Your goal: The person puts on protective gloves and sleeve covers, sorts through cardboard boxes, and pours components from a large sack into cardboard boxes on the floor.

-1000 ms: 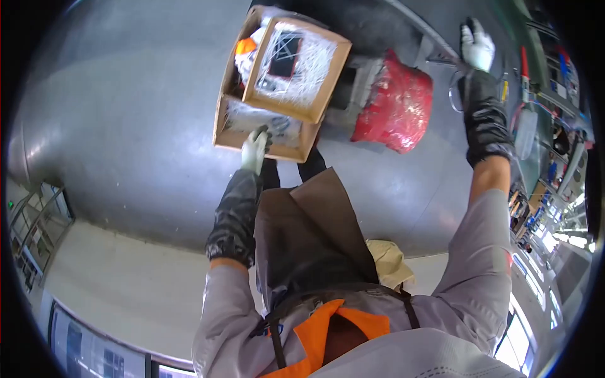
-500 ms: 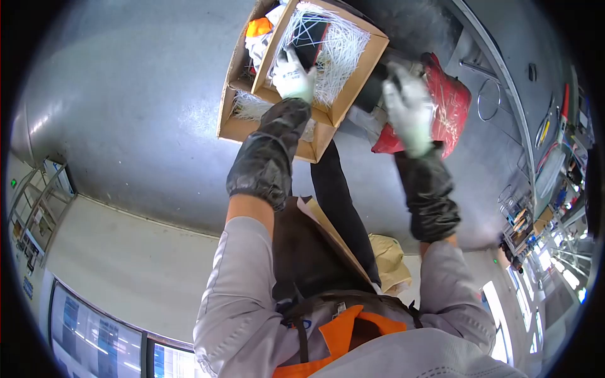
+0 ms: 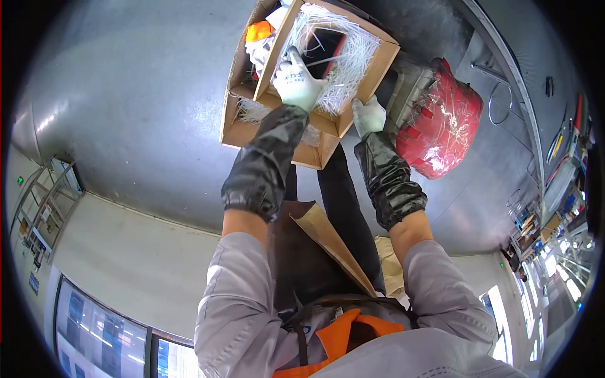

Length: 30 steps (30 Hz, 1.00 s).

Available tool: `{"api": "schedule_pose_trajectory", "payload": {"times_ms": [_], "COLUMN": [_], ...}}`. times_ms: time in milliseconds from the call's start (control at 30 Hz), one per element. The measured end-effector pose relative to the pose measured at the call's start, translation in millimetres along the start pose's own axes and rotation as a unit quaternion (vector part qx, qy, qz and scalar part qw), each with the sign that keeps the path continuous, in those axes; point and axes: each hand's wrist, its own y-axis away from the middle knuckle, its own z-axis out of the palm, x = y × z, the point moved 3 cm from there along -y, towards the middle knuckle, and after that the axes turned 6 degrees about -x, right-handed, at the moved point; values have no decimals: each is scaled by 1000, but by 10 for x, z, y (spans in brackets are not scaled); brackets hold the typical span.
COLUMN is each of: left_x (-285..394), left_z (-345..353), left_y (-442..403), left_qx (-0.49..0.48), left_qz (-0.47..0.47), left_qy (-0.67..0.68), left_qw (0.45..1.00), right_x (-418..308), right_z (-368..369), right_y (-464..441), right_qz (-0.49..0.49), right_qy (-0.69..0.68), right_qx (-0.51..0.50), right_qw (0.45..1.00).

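Has flat black rectangular object [image 3: 325, 45] bedded in white paper shreds [image 3: 351, 68], mostly uncovered; fingers apart on left hand [image 3: 297, 83], can't tell on right hand [image 3: 370, 117].

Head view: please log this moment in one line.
left hand: over box, beside dark item; right hand: at box corner; red bundle: beside box

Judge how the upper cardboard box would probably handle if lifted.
The upper cardboard box may flex somewhat, given its open top and cardboard walls. It is probably light for its size, since loose white shreds fill much of it. Tilting could let the dark flat item slide, as it lies among those shreds.
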Motion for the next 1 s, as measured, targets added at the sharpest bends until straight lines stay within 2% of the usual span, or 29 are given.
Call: {"api": "schedule_pose_trajectory", "payload": {"times_ms": [33,67,100,133,167,200,233,267,433,533,567,633,667,733,767,800,833,900,933,1000], "left_x": [-79,-218,-339,-378,-435,-461,-437,-387,-285,-213,-97,141,268,452,579,693,819,1174,1324,1589], "left_z": [45,184,294,290,259,222,153,99,-158,-302,-480,-934,-1138,-1488,-1611,-1790,-1984,-2443,-2549,-2715], "left_y": [15,41,79,121,154,254,383,517,884,1024,1124,1379,1489,1667,1647,1626,1627,1529,1416,1160], "left_qx": [0,-33,-66,-97,-98,-199,-292,-373,-400,-447,-449,-382,-384,-308,-311,-209,-97,122,123,244], "left_qz": [-1,12,25,39,40,-9,-56,-102,-59,-32,-26,89,111,140,152,246,332,422,424,391], "left_qy": [-2,148,296,437,437,574,687,772,788,778,775,678,671,645,642,574,493,278,279,185], "left_qw": [1000,988,953,893,893,794,662,504,465,441,444,621,625,685,685,753,798,854,853,868], "right_x": [14,19,18,8,-7,-9,-10,-10,1,-41,-8,48,4,-29,-28,-11,15,49,33,-18], "right_z": [-4,-3,-3,-11,-30,-46,-80,-99,-71,-79,-33,20,-13,-39,-38,-12,46,90,37,-38], "right_y": [8,25,43,47,34,24,20,34,43,33,11,-32,-48,6,5,-9,-44,-98,-91,-27], "right_qz": [-4,-8,-12,-12,-13,-13,-14,-15,-8,-21,-26,-34,-16,3,3,2,9,24,23,16], "right_qy": [-14,-29,-44,-45,-29,-11,6,5,11,21,21,16,6,-5,-4,-8,-9,-9,-9,-11], "right_qx": [7,15,23,24,23,21,20,22,12,-8,-10,-7,-15,-32,-42,-32,-36,-50,-47,-38], "right_qw": [1000,999,999,999,999,1000,1000,1000,1000,1000,999,999,1000,999,999,999,999,998,999,999]}}
